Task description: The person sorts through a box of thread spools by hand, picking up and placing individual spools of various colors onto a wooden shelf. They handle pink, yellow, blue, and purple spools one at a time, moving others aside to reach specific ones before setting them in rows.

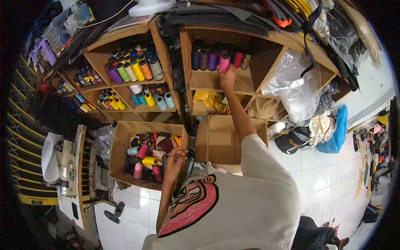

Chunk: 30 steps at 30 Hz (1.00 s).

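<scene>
My right hand reaches into a wooden shelf compartment and grips a pink thread spool by its lower part. Behind it stands a row of spools, with a purple spool to the left and a red spool to the right. Over the right side of a cardboard box hovers my left hand, its fingers loosely bent and apart, with nothing visible in them. Inside that box lie a yellow spool, a light pink spool, other spools and fabric pieces.
Another open cardboard box stands right of the first. Many coloured spools fill the left shelves. A clear plastic bag hangs at the right, above a black cap and a blue bag. Part of a person shows lower right.
</scene>
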Available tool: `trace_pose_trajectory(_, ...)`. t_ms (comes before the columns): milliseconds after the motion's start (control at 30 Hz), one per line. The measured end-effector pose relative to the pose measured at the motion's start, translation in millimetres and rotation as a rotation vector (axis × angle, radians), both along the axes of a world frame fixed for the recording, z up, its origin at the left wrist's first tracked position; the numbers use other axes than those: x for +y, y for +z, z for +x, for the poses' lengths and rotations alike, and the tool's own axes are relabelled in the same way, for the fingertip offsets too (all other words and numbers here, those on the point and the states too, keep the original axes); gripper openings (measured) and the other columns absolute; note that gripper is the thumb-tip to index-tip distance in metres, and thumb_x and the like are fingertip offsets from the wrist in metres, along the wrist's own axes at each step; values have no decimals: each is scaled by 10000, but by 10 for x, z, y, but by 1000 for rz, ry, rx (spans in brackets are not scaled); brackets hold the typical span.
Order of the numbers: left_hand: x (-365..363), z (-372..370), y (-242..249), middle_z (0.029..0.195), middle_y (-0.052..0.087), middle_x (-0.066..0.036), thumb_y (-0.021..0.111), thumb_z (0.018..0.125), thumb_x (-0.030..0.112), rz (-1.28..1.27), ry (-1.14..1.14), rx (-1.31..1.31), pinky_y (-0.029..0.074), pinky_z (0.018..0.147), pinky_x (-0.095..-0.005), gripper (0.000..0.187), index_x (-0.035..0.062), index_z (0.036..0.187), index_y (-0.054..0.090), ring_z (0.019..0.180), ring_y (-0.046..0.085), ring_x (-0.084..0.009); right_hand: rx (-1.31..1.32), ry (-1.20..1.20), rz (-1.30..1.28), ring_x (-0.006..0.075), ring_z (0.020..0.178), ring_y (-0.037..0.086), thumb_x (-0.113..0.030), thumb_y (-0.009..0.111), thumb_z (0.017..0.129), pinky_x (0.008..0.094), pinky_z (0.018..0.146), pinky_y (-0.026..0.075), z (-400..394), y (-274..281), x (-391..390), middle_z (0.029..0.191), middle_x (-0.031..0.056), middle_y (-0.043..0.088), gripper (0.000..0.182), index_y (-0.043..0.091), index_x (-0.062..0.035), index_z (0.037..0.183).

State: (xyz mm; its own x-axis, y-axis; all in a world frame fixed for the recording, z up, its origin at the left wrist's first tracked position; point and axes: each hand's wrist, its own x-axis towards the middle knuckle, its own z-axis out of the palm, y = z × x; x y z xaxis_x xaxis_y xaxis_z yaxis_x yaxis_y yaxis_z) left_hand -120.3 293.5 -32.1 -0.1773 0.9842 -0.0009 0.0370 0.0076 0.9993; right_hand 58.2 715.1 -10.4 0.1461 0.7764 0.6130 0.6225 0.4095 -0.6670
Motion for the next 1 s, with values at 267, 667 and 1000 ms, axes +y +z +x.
trace_pose_trajectory(267,117,25,42,1013,665,-87,507,975,127,47,8,-30,473,776,-258,216,1,1146,546,834,588,-128,45,-4,19,424,940,571,-321,767,755,491,814,456,-35,-180,236,940,237,603,482,540,16,1014)
trace_pose_trajectory(667,-33,58,-137,1023,668,-82,519,978,160,-62,-19,28,488,799,-266,217,65,1170,553,884,605,-134,20,-64,135,368,944,533,-113,769,688,433,786,446,4,-341,366,952,186,549,476,551,-4,1097)
trace_pose_trajectory(1000,-113,27,-182,1033,661,-68,528,952,68,-156,-54,-27,472,811,-259,225,48,1177,541,946,604,-122,31,-29,198,284,742,595,-53,719,718,370,684,478,18,-399,357,801,112,602,451,534,-6,1127)
